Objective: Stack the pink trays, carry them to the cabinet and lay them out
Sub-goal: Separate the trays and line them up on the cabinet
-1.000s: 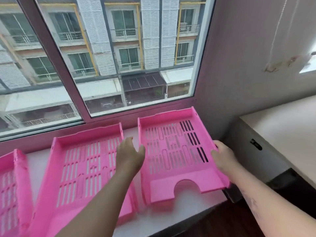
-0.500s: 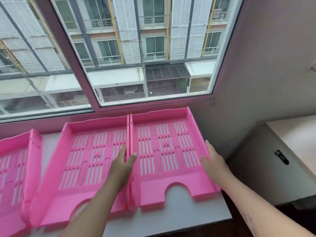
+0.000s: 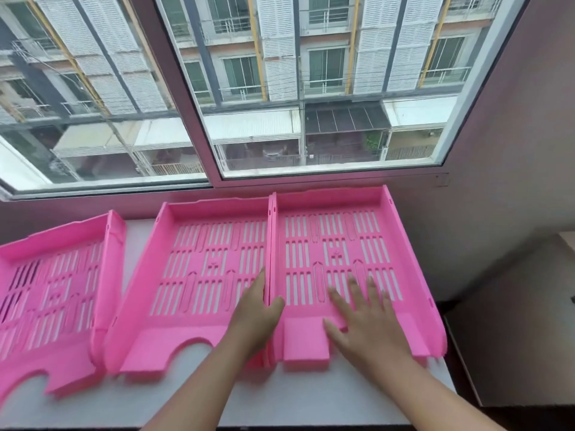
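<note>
Three pink slotted trays lie side by side on a white sill under the window. The right tray (image 3: 336,241) touches the middle tray (image 3: 205,253) along their side walls. The left tray (image 3: 56,275) lies apart and is cut off by the frame's left edge. My left hand (image 3: 256,315) pinches the right tray's left wall, thumb inside it and fingers in the middle tray. My right hand (image 3: 364,318) lies flat with fingers spread on the right tray's floor near its front notch.
The white sill (image 3: 280,396) ends just below the trays' front edges. A window frame (image 3: 199,98) rises right behind them. A pinkish wall (image 3: 504,181) closes the right side, with a pale cabinet top (image 3: 567,244) beyond it at the far right.
The right tray has come down flat against the middle tray. My right hand left the tray's right wall and now rests open on its floor. My left hand still holds the left wall.
</note>
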`<action>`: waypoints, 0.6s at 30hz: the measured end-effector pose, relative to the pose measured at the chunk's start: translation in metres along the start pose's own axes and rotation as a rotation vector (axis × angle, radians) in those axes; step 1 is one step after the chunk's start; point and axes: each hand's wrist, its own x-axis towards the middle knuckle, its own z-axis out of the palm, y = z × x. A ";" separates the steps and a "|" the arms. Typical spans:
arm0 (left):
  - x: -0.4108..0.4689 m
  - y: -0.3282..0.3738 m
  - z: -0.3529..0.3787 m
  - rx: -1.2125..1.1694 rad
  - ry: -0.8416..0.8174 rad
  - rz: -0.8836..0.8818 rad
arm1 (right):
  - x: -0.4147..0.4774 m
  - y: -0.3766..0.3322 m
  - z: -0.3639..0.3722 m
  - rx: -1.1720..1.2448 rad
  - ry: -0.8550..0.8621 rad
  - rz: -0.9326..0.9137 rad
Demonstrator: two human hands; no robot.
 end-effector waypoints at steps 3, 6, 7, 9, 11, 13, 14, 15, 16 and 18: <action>0.012 0.006 -0.001 -0.004 -0.022 -0.032 | 0.016 0.002 -0.001 -0.022 -0.022 0.009; 0.020 0.007 0.000 -0.017 -0.031 -0.064 | 0.026 0.002 0.001 -0.042 -0.016 0.025; 0.022 0.006 0.000 -0.019 -0.033 -0.072 | 0.028 0.002 0.002 -0.047 -0.016 0.026; 0.024 0.005 -0.002 -0.003 -0.050 -0.083 | 0.029 0.001 0.002 -0.044 -0.019 0.020; 0.025 0.004 -0.005 0.030 -0.077 -0.073 | 0.028 0.002 0.000 -0.040 -0.030 0.018; 0.023 0.005 -0.010 0.099 -0.098 -0.024 | 0.027 0.002 -0.002 -0.026 -0.028 0.022; 0.022 0.004 -0.016 0.144 -0.094 0.008 | 0.027 0.002 -0.002 -0.017 -0.021 0.025; 0.020 0.003 -0.023 0.181 -0.079 0.038 | 0.027 0.003 -0.003 -0.010 -0.013 0.028; 0.020 0.000 -0.032 0.202 -0.051 0.056 | 0.028 0.003 -0.004 -0.003 -0.006 0.032; 0.018 -0.005 -0.052 0.209 0.029 0.080 | 0.034 0.002 -0.007 0.014 0.012 0.050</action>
